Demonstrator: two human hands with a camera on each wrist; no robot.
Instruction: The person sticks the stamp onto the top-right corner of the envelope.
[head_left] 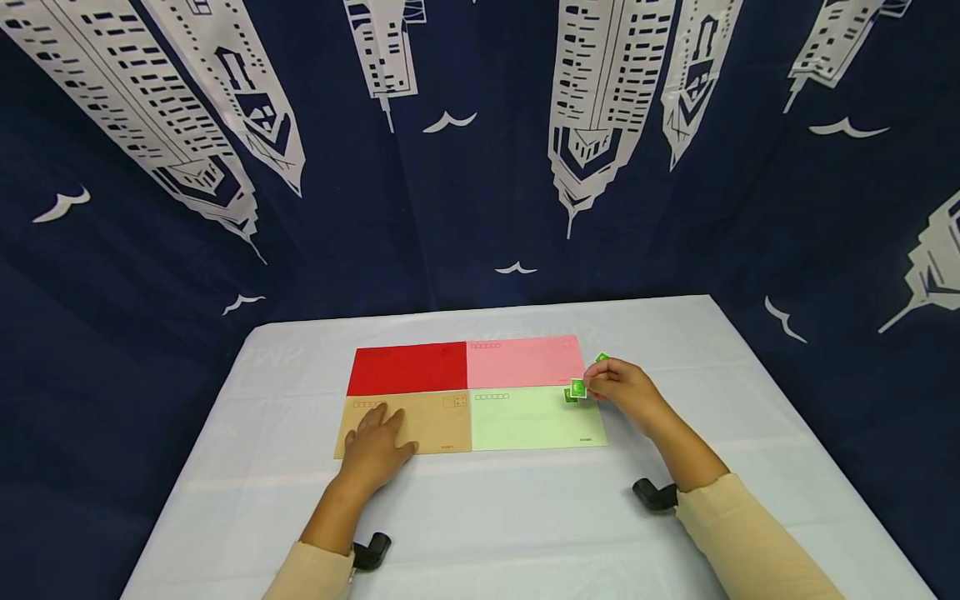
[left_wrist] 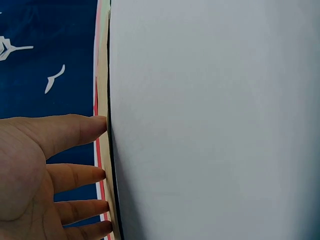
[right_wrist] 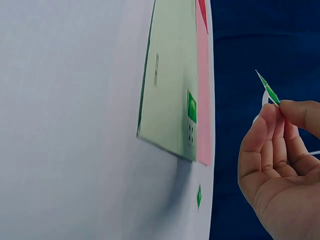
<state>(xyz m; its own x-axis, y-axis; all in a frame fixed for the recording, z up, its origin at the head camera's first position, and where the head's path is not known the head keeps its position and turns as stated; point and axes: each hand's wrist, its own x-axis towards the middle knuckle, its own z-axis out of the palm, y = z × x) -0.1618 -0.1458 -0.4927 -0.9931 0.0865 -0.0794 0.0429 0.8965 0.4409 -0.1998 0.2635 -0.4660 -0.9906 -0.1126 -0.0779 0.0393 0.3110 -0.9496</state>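
My right hand point(head_left: 628, 392) pinches a small green stamp point(head_left: 578, 387) between thumb and fingertips, held above the upper right corner of the light green envelope point(head_left: 525, 425). In the right wrist view the held stamp point(right_wrist: 270, 91) appears nearly edge-on. A second green stamp point(right_wrist: 192, 106) lies on that envelope near its corner boxes, partly covered by the held one in the head view. One more stamp point(right_wrist: 199, 197) lies on the white table, just past the envelopes. With fingers spread, my left hand point(head_left: 377, 457) rests on the tan envelope point(head_left: 446, 427).
A red envelope point(head_left: 406, 369) and a pink envelope point(head_left: 525, 363) form the back row, edge to edge with the tan and green ones. They lie on a white-covered table point(head_left: 510, 508). Behind hangs a dark blue curtain point(head_left: 472, 192) with white building prints.
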